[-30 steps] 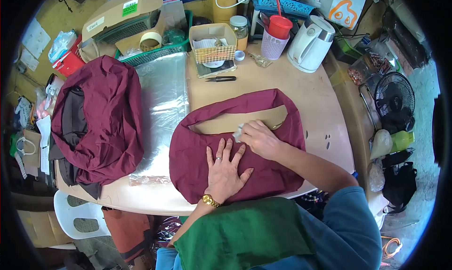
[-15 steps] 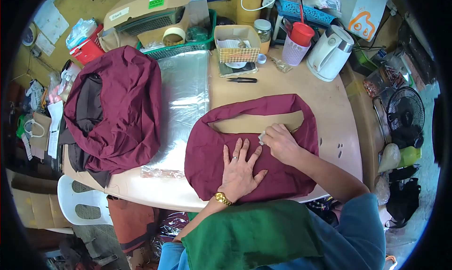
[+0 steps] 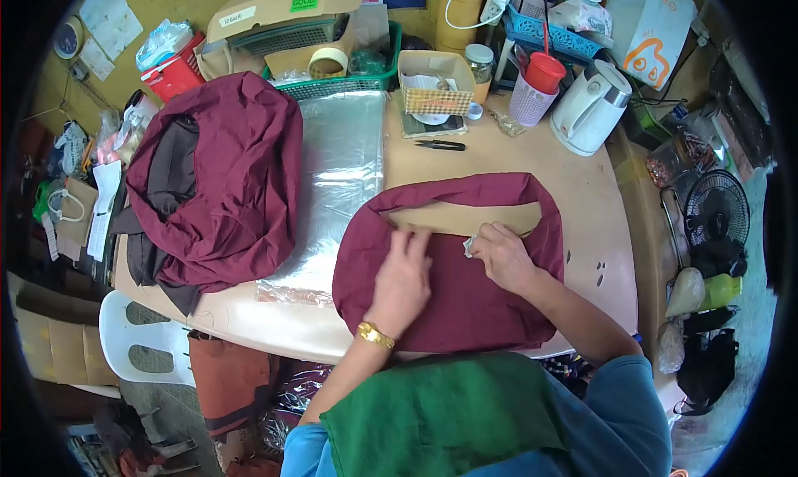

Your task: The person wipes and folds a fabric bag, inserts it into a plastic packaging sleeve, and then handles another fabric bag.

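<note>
A maroon fabric bag (image 3: 465, 302) lies flat on the table, its wide strap looping round a tan opening at the top. My right hand (image 3: 503, 257) is closed on a small crumpled whitish piece (image 3: 470, 246) near the bag's upper edge. Over the left part of the bag is my left hand (image 3: 403, 282), a gold watch on its wrist; its fingers are smeared by motion near the opening. A pile of maroon fabric (image 3: 241, 178) with dark lining sits to the left, beside clear plastic sheets (image 3: 341, 169).
Black thread snips (image 3: 440, 145) lie above the bag. Farther back are a small checked basket (image 3: 435, 95), a green basket (image 3: 332, 86), a jar (image 3: 480, 61), a lilac cup (image 3: 529, 103) and a white kettle (image 3: 590, 107). A fan (image 3: 716, 211) stands at right.
My left hand was spread flat on the bag and has shifted up toward the opening, its fingers now blurred. My right hand still pinches the whitish piece. The whole view has shifted.
</note>
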A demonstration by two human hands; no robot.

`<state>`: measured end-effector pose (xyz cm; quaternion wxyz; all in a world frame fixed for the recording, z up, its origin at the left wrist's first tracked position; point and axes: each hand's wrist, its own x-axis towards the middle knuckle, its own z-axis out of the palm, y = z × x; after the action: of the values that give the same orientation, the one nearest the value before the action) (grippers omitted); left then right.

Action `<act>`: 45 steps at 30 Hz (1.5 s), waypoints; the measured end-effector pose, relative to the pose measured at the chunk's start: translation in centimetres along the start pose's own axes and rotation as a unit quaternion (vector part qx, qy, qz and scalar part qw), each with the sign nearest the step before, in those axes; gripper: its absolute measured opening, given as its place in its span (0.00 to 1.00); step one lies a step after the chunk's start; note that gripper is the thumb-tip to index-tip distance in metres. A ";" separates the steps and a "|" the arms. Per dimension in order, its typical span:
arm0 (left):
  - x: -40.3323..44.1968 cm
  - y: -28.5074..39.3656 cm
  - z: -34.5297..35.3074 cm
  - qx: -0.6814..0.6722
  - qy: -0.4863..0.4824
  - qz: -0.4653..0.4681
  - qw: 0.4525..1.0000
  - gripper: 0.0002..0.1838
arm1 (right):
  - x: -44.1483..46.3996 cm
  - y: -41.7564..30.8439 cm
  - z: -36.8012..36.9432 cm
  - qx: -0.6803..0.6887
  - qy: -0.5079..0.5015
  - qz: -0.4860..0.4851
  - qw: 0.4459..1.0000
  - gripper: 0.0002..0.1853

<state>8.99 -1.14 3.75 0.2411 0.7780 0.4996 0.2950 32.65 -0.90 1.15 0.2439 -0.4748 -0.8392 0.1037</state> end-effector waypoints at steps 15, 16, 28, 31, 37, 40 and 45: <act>-2.5 -4.1 1.6 -0.015 0.138 0.031 0.990 0.17 | 8.6 -3.1 2.6 0.162 -0.081 0.124 0.976 0.08; -2.6 -4.1 1.6 -0.015 0.139 0.032 0.990 0.17 | 9.1 -3.1 3.2 0.182 -0.104 0.152 0.966 0.09; -2.4 -4.0 1.3 -0.057 0.142 0.034 0.988 0.18 | 9.3 -1.3 8.3 0.405 0.035 0.203 0.891 0.05; -2.3 -3.9 1.2 -0.055 0.140 0.031 0.988 0.18 | 10.0 -1.5 6.2 0.518 0.016 0.249 0.818 0.04; -2.4 -3.9 1.2 -0.066 0.136 0.024 0.988 0.17 | 10.2 -1.5 3.9 0.468 -0.004 0.249 0.848 0.09; -2.4 -3.9 1.3 -0.056 0.139 0.032 0.988 0.17 | 9.5 -2.2 5.5 0.178 -0.028 0.156 0.971 0.09; -2.4 -4.2 1.4 -0.053 0.137 0.030 0.989 0.19 | 9.6 -3.3 6.9 0.172 0.022 0.135 0.976 0.05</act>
<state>6.53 -1.84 -0.55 0.2026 0.7310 0.4878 0.4320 22.56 5.92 -0.50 0.3239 -0.5368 -0.7314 0.2682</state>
